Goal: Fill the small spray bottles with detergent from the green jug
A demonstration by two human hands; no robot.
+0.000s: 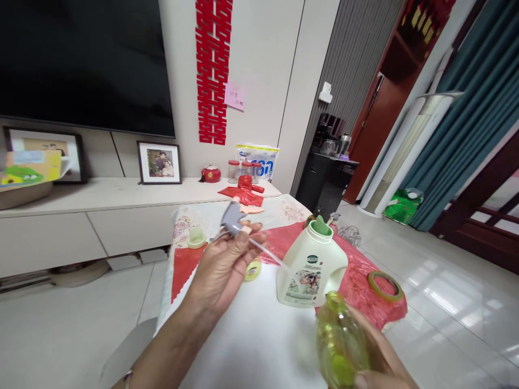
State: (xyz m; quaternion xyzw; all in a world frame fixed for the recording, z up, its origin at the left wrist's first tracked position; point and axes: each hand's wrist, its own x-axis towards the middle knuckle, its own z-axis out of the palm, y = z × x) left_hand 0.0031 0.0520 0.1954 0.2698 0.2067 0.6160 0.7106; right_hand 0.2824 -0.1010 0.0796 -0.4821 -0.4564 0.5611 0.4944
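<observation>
My left hand (227, 265) is closed around a grey trigger spray head (233, 216). Its thin clear tube points down and to the right, toward a pale green detergent jug (312, 265) standing on the table. The jug's cap is off, and a green spout shows in its mouth. At the lower right, my right hand (381, 356) grips a translucent yellow-green bottle (340, 340) with an uncapped neck. The bottle is slightly blurred, and part of my right hand is cut off by the frame edge. A pale green cap (197, 237) lies on the table beyond my left wrist.
A roll of tape (385, 286) lies on red plastic sheeting (360, 275) at right; a yellow roll (253, 270) sits behind my left hand. White covering (243, 335) spreads across the table's near part. Behind stands a low cabinet (101, 194) with framed photos and red-lidded jars (246, 170).
</observation>
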